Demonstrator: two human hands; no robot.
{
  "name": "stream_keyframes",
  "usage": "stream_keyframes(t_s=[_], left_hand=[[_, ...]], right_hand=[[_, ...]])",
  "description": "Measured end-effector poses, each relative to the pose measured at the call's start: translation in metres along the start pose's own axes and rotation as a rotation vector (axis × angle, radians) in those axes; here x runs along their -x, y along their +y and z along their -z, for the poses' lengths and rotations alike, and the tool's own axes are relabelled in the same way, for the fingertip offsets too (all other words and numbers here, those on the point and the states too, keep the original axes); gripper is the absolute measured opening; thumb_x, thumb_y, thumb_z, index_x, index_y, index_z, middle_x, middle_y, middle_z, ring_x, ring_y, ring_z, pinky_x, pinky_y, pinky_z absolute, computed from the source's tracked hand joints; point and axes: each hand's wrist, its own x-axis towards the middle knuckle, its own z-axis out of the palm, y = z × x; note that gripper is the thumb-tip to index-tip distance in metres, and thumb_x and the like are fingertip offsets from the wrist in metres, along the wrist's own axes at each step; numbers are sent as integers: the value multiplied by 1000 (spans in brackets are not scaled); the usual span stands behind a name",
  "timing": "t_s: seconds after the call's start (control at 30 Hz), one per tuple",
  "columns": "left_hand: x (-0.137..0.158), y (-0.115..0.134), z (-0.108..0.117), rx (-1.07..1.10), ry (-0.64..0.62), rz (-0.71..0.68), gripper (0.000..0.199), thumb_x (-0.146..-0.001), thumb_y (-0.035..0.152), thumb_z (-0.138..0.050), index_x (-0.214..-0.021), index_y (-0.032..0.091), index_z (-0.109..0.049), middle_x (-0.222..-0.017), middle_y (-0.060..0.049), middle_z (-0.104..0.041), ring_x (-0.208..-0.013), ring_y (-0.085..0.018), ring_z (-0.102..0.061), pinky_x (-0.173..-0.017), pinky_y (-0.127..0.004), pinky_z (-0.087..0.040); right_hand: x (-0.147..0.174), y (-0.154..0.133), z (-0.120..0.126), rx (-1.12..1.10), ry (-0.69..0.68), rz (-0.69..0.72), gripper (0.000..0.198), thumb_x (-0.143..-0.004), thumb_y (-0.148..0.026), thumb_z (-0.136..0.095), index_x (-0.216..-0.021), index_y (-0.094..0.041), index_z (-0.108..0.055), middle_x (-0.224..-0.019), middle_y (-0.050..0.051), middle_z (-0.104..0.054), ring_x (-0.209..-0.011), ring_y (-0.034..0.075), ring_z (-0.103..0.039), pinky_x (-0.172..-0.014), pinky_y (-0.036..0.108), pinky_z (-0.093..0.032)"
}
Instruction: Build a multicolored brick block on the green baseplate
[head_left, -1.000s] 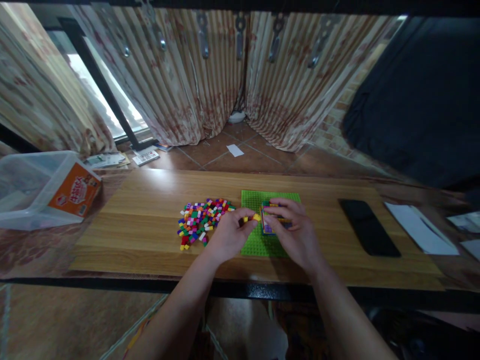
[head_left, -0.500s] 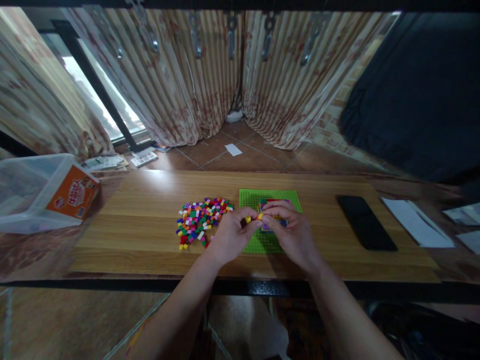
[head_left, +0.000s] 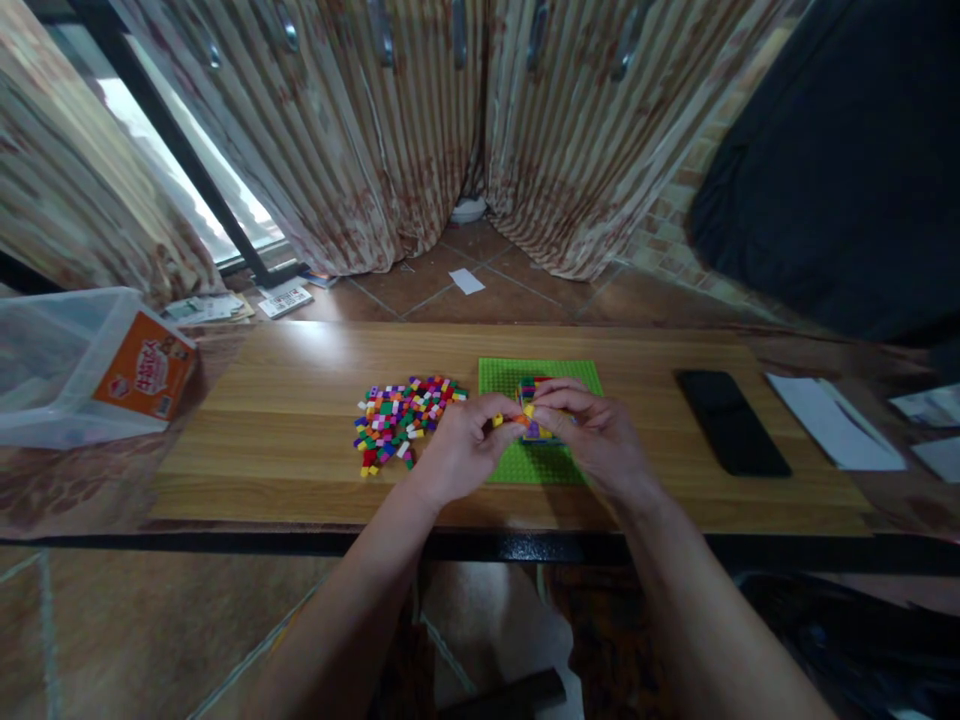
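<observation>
Left hand (head_left: 465, 445) is pinching, thumb and index closed, with a yellow brick (head_left: 498, 420) sitting in the gap between them. Right hand (head_left: 604, 440) is gripping a second yellow brick (head_left: 529, 410) with thumb and index; an orange piece (head_left: 522, 421) is showing just beside it, too small to tell which hand is holding it. Remaining right fingers are curling over the brick structure (head_left: 536, 432), partly hidden, which is sitting on the green baseplate (head_left: 495, 375); cannot tell if they are touching it

Change: a second ago the hands were apart, right fingers at the structure, left holding yellow alone; now fingertips are meeting in front of the structure, so the small bricks are probably being handled two-handed, likely adjusted or passed, and nothing is visibly being pressed down yet

Loose brick pile (head_left: 390, 420) is lying left of the baseplate on the wooden tabletop (head_left: 262, 440); black smartphone (head_left: 731, 420) is lying off to the right
</observation>
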Motion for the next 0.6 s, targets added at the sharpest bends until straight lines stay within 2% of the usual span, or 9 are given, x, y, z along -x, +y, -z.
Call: stream_keyframes(t_s=[0.17, 0.37, 0.47, 0.6], left_hand=[[-2, -10, 1, -20, -31, 91, 15, -87, 27, -54, -81, 17, -64, -72, 1, -62, -67, -12, -54, -63, -22, -40], [-3, -24, -5, -16, 25, 247, 17, -85, 27, -53, -77, 16, -63, -66, 2, -58, -62, -12, -50, -59, -23, -37], [-3, -24, -6, 41, 34, 265, 19, -85, 27, -51, -75, 15, -63, -68, 1, -59, -65, -12, -52, -62, -23, -38], [-3, -23, -7, 122, 36, 289, 23, -86, 26, -49, -69, 16, -60, -64, 2, -55, -63, -11, -49, -60, -22, -37]], right_hand=[[-1, -1, 4, 103, 123, -1, 9, -77, -34, -69, -73, -26, -73, -88, 2, -70, -92, 21, -65, -89, 41, -48], [4, 9, 3, 248, 161, 4, 12, -79, -34, -66, -75, -25, -72, -77, 0, -71, -71, 17, -64, -72, 33, -51], [6, 14, 2, 295, 134, 34, 13, -81, -35, -64, -82, -26, -73, -83, 0, -72, -75, 17, -65, -76, 34, -52], [6, 12, 2, 346, 86, 94, 19, -87, -33, -59, -99, -28, -73, -98, 2, -73, -90, 20, -66, -85, 38, -50]])
